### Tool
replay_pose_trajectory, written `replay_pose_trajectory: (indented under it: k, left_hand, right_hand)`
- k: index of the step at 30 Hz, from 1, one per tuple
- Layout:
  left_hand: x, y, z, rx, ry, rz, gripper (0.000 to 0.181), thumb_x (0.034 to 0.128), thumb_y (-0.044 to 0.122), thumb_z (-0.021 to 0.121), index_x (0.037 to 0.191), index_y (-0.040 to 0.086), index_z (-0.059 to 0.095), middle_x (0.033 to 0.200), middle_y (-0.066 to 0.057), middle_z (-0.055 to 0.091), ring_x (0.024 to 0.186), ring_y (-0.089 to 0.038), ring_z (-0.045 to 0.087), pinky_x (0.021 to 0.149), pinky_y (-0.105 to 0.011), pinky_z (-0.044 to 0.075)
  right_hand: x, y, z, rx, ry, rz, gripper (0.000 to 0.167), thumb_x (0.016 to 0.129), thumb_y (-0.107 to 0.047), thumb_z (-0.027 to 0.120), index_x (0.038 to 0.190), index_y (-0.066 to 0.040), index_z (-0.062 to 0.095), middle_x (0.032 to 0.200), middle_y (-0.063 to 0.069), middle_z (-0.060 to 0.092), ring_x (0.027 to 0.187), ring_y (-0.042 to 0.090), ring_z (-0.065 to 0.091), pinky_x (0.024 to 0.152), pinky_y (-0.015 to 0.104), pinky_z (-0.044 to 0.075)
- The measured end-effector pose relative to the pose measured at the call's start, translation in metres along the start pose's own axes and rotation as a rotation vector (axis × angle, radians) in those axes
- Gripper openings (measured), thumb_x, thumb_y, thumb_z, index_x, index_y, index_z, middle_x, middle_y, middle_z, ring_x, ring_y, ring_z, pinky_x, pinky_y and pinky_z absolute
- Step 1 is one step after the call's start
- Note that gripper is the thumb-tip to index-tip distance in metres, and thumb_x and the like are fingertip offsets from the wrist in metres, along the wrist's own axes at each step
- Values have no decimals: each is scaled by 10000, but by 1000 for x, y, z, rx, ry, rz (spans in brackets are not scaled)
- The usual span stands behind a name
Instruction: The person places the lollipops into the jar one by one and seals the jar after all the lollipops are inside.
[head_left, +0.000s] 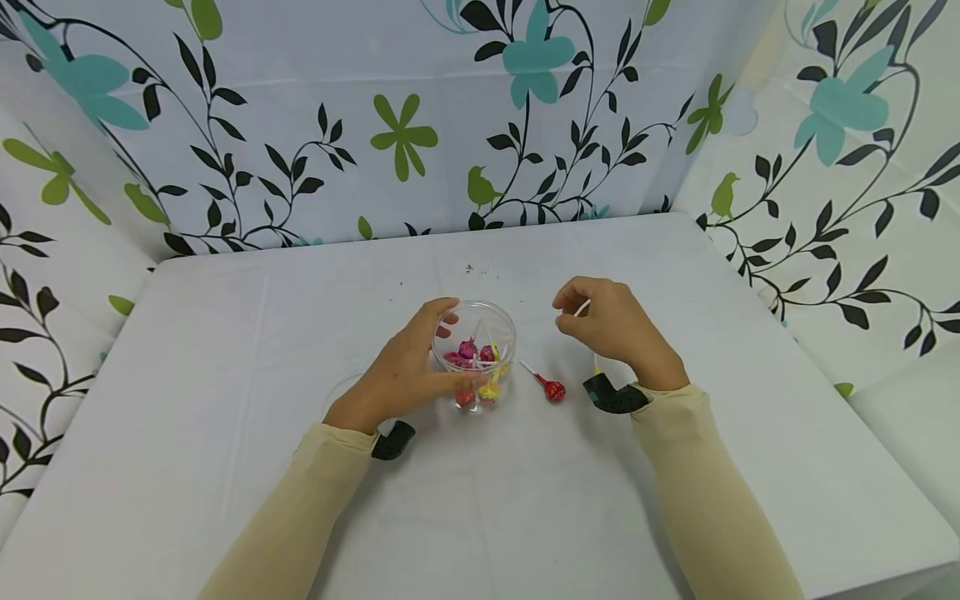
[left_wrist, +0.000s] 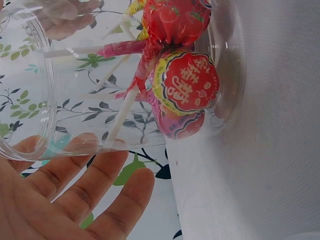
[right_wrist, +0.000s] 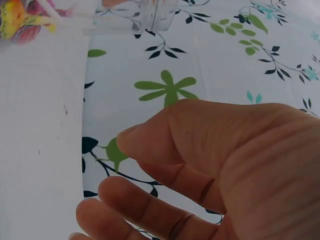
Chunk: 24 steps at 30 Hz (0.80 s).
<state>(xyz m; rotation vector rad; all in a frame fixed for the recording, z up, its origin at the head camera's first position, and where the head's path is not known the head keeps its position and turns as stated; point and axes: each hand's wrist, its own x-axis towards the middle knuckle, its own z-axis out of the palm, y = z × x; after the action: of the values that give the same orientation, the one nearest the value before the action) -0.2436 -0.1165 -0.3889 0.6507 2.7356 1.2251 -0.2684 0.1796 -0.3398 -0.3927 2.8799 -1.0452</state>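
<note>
My left hand point(head_left: 408, 358) holds a clear plastic jar point(head_left: 511, 333), its thumb on the near side and fingers round the far side. Several wrapped lollipops point(head_left: 468, 348), pink, red and yellow, lie inside with white sticks; the left wrist view shows their round wrappers point(left_wrist: 186, 84) near the jar's bottom. To the right of the jar, my right hand point(head_left: 611, 325) hovers over the table, fingers loosely bent, with no held thing visible in the right wrist view. A red lollipop point(head_left: 553, 390) lies between the jar and the right hand.
A white stick with a yellow end point(head_left: 596, 363) shows beside the right wrist, partly hidden by the black wrist camera point(head_left: 615, 395). Small dark specks point(head_left: 470, 269) dot the white tablecloth point(head_left: 225, 433). Behind hangs a leaf-patterned cloth point(head_left: 300, 100). A faint clear round edge point(head_left: 339, 385) shows beside the left wrist.
</note>
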Motion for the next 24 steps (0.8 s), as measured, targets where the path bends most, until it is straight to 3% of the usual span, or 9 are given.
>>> replay_pose_trajectory:
  k: [12, 20, 24]
  left_hand:
    - [-1, 2, -1, -11, -10, -36, 1039, 803, 619, 823, 1607, 257, 274, 1509, -8, 498, 1338, -212, 509, 1037, -575, 495]
    - [0, 0, 0, -12, -2, 4, 1020, 817, 593, 823, 1603, 240, 276, 1487, 4, 506, 1331, -238, 520, 1027, -560, 496]
    - [0, -1, 0, -9, 2, 16, 1021, 818, 590, 823, 1602, 231, 278, 1486, -8, 512, 1327, -254, 527, 1023, -562, 499]
  right_hand:
    - [11, 10, 27, -66, -346, 48, 139, 905, -97, 700, 1040, -66, 714, 952, 82, 703, 835, 233, 619, 707, 333, 521]
    - [10, 7, 39, -87, -404, 92, 104, 871, -78, 694, 968, -111, 705, 902, 72, 695, 711, 195, 633, 663, 326, 516]
    - [9, 5, 42, -90, -418, 120, 98, 866, -75, 705, 951, -123, 700, 875, 77, 670, 663, 187, 622, 571, 307, 503]
